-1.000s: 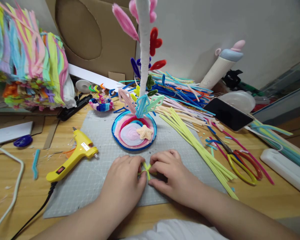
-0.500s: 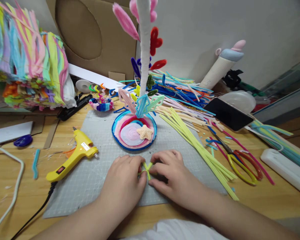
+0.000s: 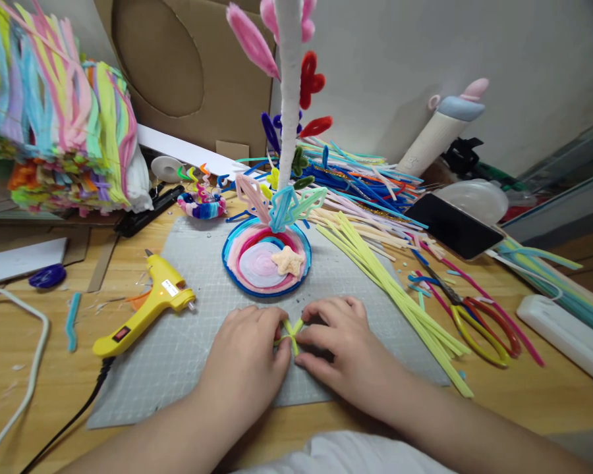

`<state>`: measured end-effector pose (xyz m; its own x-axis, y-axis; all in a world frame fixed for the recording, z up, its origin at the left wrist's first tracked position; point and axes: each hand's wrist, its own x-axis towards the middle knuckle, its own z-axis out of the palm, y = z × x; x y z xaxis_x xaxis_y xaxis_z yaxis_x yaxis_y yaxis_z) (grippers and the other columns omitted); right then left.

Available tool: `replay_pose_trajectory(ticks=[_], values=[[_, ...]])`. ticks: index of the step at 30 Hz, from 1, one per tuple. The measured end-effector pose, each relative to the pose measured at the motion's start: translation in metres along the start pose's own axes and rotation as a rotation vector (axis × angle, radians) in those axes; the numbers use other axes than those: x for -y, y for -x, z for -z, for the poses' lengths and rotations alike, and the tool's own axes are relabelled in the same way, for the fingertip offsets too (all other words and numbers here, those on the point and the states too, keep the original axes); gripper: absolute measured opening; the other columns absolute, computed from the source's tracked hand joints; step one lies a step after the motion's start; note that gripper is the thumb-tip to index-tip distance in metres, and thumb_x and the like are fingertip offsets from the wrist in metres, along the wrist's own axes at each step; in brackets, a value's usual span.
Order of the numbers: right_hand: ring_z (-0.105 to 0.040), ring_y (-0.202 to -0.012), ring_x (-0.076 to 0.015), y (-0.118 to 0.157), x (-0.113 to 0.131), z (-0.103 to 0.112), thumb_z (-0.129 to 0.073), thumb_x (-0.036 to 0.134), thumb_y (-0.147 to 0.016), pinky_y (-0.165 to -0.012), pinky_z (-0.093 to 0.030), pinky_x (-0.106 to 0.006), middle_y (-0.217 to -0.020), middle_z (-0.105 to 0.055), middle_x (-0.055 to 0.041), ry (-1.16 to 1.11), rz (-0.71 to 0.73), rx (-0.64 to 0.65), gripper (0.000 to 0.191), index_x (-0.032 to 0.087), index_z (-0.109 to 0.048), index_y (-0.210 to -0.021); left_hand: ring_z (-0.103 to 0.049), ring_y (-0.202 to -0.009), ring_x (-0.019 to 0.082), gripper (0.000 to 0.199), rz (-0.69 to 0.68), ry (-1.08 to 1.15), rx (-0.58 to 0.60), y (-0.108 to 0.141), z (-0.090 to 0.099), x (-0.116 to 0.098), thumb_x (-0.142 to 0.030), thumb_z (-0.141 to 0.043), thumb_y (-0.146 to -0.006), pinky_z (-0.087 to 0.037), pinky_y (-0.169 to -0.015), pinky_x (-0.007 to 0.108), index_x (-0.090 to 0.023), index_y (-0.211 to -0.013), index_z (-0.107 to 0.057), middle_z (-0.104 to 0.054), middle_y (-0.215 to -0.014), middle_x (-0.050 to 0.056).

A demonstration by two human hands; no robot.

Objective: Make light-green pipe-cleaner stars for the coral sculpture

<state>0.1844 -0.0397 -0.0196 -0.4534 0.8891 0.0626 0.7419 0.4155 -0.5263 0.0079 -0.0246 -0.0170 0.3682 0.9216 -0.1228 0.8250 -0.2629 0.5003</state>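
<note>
Both hands meet over the grey cutting mat (image 3: 188,368), near its front edge. Between them is a small yellow-green pipe-cleaner piece (image 3: 292,334) with several arms spreading from a middle point. My left hand (image 3: 250,349) grips its left side between thumb and fingers. From the right, my right hand (image 3: 343,342) pinches its other side. Just beyond the hands stands a round coiled base (image 3: 247,280) in blue, pink and white, bearing a beige star (image 3: 288,261) and a white wrapped stem (image 3: 288,99) with coloured petals. Fingers hide part of the small piece.
A yellow glue gun (image 3: 148,306) lies on the left. Yellow-green pipe cleaners (image 3: 395,296) and scissors (image 3: 467,316) lie on the right, with a black phone (image 3: 454,226) behind. Bundled pipe cleaners (image 3: 54,118) fill the back left.
The whole view has shifted very slightly, with things appearing a little further right. Both hands keep their hold on the small yellow-green piece.
</note>
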Motion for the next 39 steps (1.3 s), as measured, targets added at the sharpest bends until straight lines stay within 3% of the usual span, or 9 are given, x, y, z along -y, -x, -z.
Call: replay_pose_trajectory(ticks=[39], values=[[-0.049,-0.101,-0.0209,0.0002,0.0008,0.0,-0.066,0.026,-0.081,-0.089,-0.025,-0.042,-0.103,-0.059,-0.0041,-0.006,0.008,0.0,0.005,0.022,-0.066,-0.085,-0.056,-0.081,0.023,0.021,-0.001,0.054,-0.006,-0.0012,-0.0015,0.0018,-0.017,-0.053,-0.076,-0.041,-0.078,0.039,-0.018,-0.095,-0.063,-0.064,-0.08,0.003]])
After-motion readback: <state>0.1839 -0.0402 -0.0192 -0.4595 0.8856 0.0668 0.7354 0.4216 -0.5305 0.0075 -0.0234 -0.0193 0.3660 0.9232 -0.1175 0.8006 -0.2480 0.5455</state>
